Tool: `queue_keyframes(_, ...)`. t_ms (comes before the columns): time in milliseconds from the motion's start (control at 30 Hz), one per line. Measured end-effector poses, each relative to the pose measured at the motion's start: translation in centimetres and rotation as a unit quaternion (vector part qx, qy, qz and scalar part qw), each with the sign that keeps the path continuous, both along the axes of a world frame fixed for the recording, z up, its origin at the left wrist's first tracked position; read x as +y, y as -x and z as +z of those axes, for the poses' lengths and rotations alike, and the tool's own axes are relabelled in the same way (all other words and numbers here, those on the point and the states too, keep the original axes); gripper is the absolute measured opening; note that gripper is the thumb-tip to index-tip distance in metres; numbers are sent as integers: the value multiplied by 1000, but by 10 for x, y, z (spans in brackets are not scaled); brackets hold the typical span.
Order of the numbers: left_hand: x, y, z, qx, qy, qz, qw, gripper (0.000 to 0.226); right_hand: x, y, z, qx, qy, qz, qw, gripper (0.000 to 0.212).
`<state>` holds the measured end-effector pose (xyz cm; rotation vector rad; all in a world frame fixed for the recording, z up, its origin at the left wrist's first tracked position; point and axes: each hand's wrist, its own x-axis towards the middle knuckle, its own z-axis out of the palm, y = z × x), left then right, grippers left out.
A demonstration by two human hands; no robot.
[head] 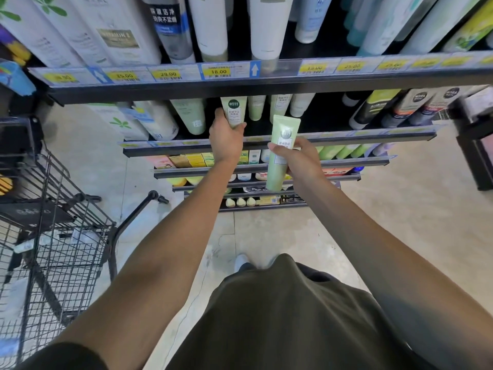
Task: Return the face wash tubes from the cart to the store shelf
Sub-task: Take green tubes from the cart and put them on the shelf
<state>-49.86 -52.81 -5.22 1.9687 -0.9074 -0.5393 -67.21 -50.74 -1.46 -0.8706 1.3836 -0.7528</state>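
Left hand, centre of frame: fingers curled round the lower part of a pale green face wash tube; thumb on the tube's left edge, fingertips wrapping its right side. This tube stands among others on the second shelf, just under the top shelf's front rail, label facing the camera. Whether its base rests on the shelf board cannot be told; the hand covers it.

Right hand, just right of centre and slightly lower: thumb across the front of a second pale green tube, fingers behind it, a firm pinch at mid-length. Tube upright, slightly tilted, flat crimped end up, cap end down. It sits in front of the second shelf's rail, clear of the shelf, not touching the first tube.

More pale green tubes stand behind and between the two hands on the same shelf. To the right on that shelf: dark tubes leaning left.

Top shelf, upper frame: tall white and grey tubes, yellow price tags along the rail, one reading 18.00, a blue arrow marker beside it.

Lower shelves below the hands carry small boxes and bottles, too small to identify.

Wire shopping cart, left edge of frame, well apart from both hands; contents indistinct. Pale tiled floor.
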Motion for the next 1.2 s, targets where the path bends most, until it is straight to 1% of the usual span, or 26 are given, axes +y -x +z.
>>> queue_keyframes(167, 5, -4, 2, -22, -8, -16, 1000, 42, -11, -18, 12, 35, 58, 2, 998, 38)
queue_keyframes(300, 22, -13, -2, -107, -55, -47, 992, 56, -24, -27, 21, 95, 138, 14, 986, 36)
queue_keyframes(367, 34, -20, -7, -183, -78, -91, 976, 48, -28, -31, 25, 132, 174, 21, 976, 33)
queue_keyframes(467, 47, -33, -15, -284, -86, -144, 944, 35, -34, -38, 27, 152, 202, 7, 967, 32)
queue_keyframes(567, 51, -42, -19, -345, -83, -183, 917, 31, -40, -45, 25, 166, 219, -12, 961, 31)
queue_keyframes(633, 52, -46, -22, -371, -83, -202, 903, 31, -42, -50, 24, 168, 228, -17, 959, 30)
queue_keyframes(733, 53, -53, -26, -390, -81, -218, 891, 33, -46, -59, 21, 171, 236, -17, 957, 30)
queue_keyframes(867, 55, -59, -31, -402, -71, -222, 885, 36, -54, -65, 17, 191, 245, -1, 951, 29)
queue_keyframes(1100, 59, -61, -31, -384, -64, -232, 892, 42, -56, -68, -4, 237, 221, 40, 945, 38)
queue_keyframes(1200, 59, -62, -30, -374, -67, -241, 893, 42, -57, -69, -6, 243, 212, 39, 946, 38)
